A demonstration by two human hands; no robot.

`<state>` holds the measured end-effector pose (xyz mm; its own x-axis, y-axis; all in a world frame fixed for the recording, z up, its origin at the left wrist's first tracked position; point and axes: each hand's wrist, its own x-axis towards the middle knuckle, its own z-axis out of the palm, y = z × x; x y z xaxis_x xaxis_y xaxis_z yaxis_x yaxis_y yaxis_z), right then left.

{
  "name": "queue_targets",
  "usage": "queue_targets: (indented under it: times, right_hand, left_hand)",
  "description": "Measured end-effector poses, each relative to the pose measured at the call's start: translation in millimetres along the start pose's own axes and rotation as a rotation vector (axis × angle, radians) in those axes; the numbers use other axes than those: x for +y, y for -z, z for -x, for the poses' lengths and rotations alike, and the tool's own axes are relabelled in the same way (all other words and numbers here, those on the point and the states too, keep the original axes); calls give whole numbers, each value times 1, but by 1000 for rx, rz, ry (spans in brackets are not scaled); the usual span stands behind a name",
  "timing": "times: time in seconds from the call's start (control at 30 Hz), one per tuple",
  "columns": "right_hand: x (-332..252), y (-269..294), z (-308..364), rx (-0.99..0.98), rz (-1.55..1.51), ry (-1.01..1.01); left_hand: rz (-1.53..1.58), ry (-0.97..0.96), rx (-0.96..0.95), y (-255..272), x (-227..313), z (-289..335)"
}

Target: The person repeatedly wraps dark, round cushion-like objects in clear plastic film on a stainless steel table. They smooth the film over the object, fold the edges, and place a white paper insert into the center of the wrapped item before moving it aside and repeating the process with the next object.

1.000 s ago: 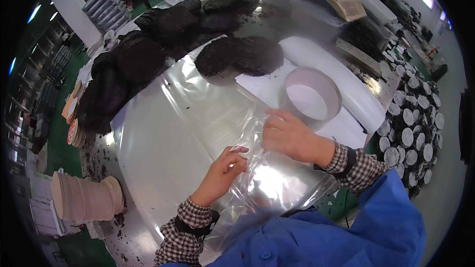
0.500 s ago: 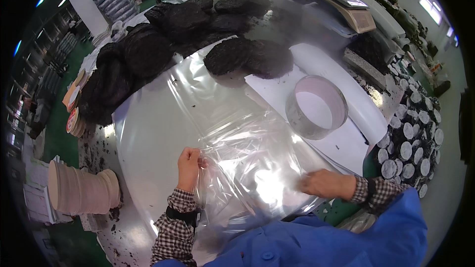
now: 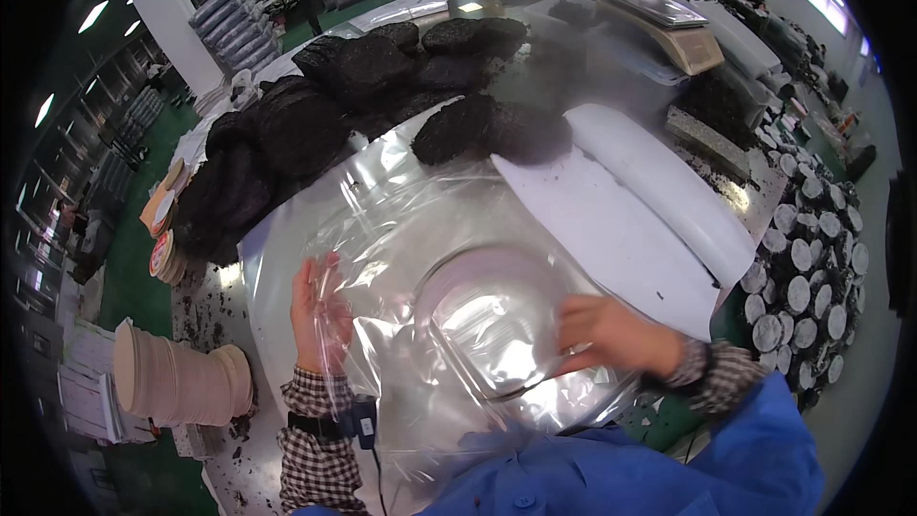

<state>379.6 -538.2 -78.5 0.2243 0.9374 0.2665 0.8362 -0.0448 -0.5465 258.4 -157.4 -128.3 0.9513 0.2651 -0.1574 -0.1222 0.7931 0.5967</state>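
Note:
A wide round ring [image 3: 449, 272] sits in front of me, seen through glossy clear plastic film [image 3: 382, 220]; glare hides part of its outline. Whether it is inside a bag or only covered by a sheet, I cannot tell. My right hand [image 3: 616, 333], slightly blurred, grips the ring's right side with curled fingers. To the left of the ring, my left hand [image 3: 320, 315] is raised and closed on the edge of the film, with part of the fingers showing through it.
Dark, rough round cakes [image 3: 353, 67] are piled along the far left. White paper sheets [image 3: 602, 220] lie at right, below a scale [image 3: 664, 29]. A stack of pale discs [image 3: 181, 377] stands at left. Several white-topped dark rolls [image 3: 802, 296] crowd the right side.
The ring has come off the white paper to the middle, under the film, with my right hand on it. My left hand has moved left, spreading the film.

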Motion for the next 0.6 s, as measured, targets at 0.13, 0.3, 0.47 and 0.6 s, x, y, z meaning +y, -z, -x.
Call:
queue_targets:
  times: [0.13,0.3,0.47,0.6]
  right_hand:
    - [-33,-14,-29,373,182,209]
    - [83,-23,-32,-536,477,-193]
    - [145,43,-117,75,360,-268]
    - [229,-12,-219,-143,976,-109]
  left_hand:
    - [-816,89,-409,-106,-78,38]
    - [-1458,-2,-915,-43,-186,54]
    - [-1947,-646,306,-1,-66,66]
    - [-1859,-135,362,66,-118,54]
